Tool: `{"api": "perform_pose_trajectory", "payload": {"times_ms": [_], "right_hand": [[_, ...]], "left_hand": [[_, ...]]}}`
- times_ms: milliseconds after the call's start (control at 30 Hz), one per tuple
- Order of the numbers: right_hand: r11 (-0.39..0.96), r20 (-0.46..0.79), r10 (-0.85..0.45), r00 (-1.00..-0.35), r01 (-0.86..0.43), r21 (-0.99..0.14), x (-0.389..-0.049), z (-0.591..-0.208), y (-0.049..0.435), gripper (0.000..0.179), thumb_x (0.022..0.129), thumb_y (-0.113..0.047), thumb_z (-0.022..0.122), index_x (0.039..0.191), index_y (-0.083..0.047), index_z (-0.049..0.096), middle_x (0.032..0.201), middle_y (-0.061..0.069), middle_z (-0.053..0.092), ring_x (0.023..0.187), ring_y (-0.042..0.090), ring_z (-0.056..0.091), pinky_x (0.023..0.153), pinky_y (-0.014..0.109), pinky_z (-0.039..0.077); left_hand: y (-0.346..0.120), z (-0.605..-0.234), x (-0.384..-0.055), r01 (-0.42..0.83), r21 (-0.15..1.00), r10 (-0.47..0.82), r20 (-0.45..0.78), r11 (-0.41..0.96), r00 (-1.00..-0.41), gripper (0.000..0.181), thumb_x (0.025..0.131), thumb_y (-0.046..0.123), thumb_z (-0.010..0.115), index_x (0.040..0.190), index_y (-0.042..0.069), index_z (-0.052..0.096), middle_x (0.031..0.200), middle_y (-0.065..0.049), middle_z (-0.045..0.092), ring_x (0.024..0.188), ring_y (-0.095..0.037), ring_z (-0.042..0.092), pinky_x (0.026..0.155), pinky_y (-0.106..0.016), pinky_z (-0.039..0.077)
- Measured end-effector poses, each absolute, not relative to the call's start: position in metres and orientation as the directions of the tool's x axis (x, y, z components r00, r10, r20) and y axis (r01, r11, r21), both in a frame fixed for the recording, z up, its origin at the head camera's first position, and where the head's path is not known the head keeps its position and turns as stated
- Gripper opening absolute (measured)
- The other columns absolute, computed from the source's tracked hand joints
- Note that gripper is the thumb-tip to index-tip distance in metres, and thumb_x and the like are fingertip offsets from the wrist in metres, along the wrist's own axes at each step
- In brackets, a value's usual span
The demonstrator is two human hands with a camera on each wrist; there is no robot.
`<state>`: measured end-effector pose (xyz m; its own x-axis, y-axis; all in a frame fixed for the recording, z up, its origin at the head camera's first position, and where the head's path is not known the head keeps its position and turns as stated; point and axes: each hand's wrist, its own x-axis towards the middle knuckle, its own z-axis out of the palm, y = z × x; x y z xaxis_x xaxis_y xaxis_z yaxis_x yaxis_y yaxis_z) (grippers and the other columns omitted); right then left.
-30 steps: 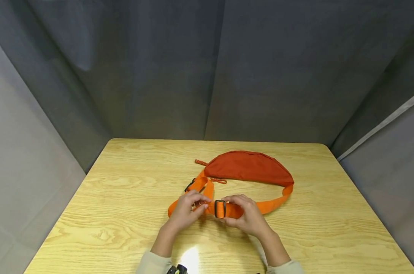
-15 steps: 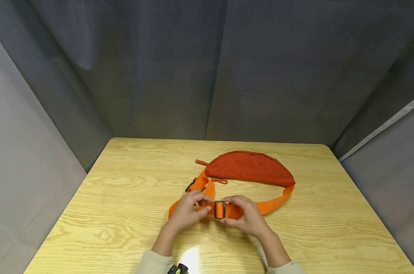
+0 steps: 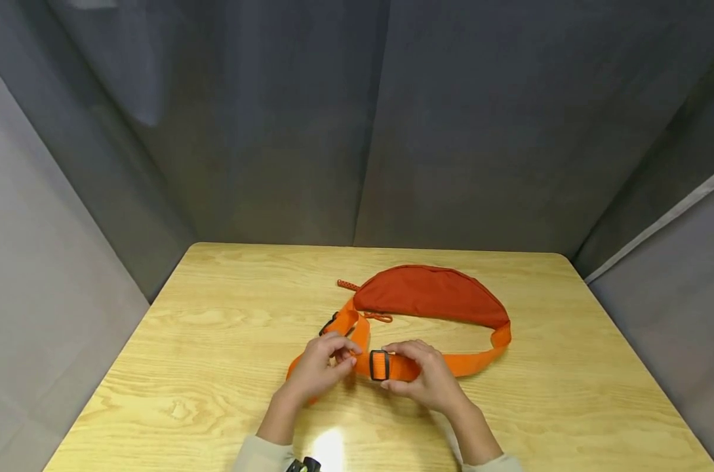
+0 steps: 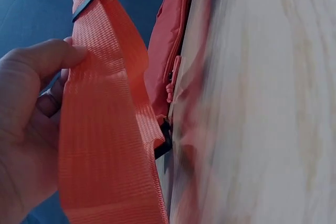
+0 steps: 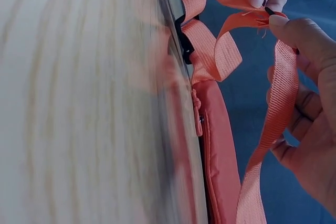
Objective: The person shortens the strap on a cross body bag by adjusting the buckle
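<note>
An orange webbing strap runs in a loop from a red half-moon waist bag. In the head view, my right hand holds the strap at a black slider buckle, thumb below and fingers above. My left hand pinches the strap just left of that slider. The left wrist view shows my left thumb pressed on the flat webbing, with the slider farther up. Frayed threads at a strap end show by my right thumb in the right wrist view.
A black side-release-type buckle sits on the strap left of the bag. Cord zipper pulls lie beside the bag. The wooden table is bordered by grey curtains at the back and sides.
Over the last half second my left hand shifts slightly left, and the webbing under it hangs lower. My right hand stays at the slider. The head view tilts a little.
</note>
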<state>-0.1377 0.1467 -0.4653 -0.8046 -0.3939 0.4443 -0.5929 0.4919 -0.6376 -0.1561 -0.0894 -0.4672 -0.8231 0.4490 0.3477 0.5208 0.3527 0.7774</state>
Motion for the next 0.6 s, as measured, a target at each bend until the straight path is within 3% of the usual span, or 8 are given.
{"api": "perform_pose_trajectory", "payload": {"times_ms": [167, 267, 500, 600], "right_hand": [[0.473, 0.466, -0.385, -0.797, -0.603, -0.642, -0.139, -0.464, 0.145, 0.049, 0.065, -0.023, 0.086, 0.109, -0.014, 0.066, 0.103, -0.004, 0.064, 0.093, 0.014, 0.058, 0.074, 0.032, 0.051], [0.465, 0.467, -0.389, -0.794, -0.606, -0.645, -0.139, -0.463, 0.145, 0.049, 0.066, -0.024, 0.085, 0.109, -0.013, 0.066, 0.104, -0.003, 0.064, 0.093, 0.015, 0.058, 0.074, 0.032, 0.051], [0.458, 0.422, -0.419, -0.804, -0.588, -0.666, -0.140, -0.462, 0.149, 0.050, 0.069, -0.031, 0.082, 0.111, -0.010, 0.066, 0.107, -0.001, 0.064, 0.098, 0.017, 0.058, 0.080, 0.037, 0.049], [0.463, 0.373, -0.408, -0.833, -0.541, -0.702, -0.141, -0.462, 0.158, 0.042, 0.075, -0.029, 0.078, 0.110, -0.010, 0.067, 0.104, -0.001, 0.065, 0.097, 0.017, 0.058, 0.081, 0.038, 0.048]], "left_hand": [[-0.084, -0.463, -0.151, 0.562, 0.735, 0.452, 0.383, 0.379, -0.806, 0.038, 0.072, 0.007, 0.078, 0.106, 0.015, 0.066, 0.097, 0.001, 0.056, 0.090, -0.017, 0.053, 0.076, -0.037, 0.048], [-0.078, -0.461, -0.150, 0.596, 0.709, 0.477, 0.404, 0.377, -0.781, 0.052, 0.066, 0.015, 0.085, 0.113, 0.018, 0.063, 0.106, 0.002, 0.054, 0.099, -0.017, 0.051, 0.082, -0.037, 0.046], [-0.072, -0.461, -0.150, 0.603, 0.717, 0.486, 0.411, 0.351, -0.771, 0.052, 0.064, 0.013, 0.086, 0.111, 0.016, 0.063, 0.103, 0.008, 0.057, 0.096, -0.011, 0.054, 0.083, -0.031, 0.047], [-0.073, -0.460, -0.149, 0.582, 0.736, 0.483, 0.392, 0.346, -0.783, 0.052, 0.063, 0.011, 0.086, 0.109, 0.016, 0.063, 0.103, 0.009, 0.057, 0.094, -0.011, 0.055, 0.083, -0.031, 0.046]]}}
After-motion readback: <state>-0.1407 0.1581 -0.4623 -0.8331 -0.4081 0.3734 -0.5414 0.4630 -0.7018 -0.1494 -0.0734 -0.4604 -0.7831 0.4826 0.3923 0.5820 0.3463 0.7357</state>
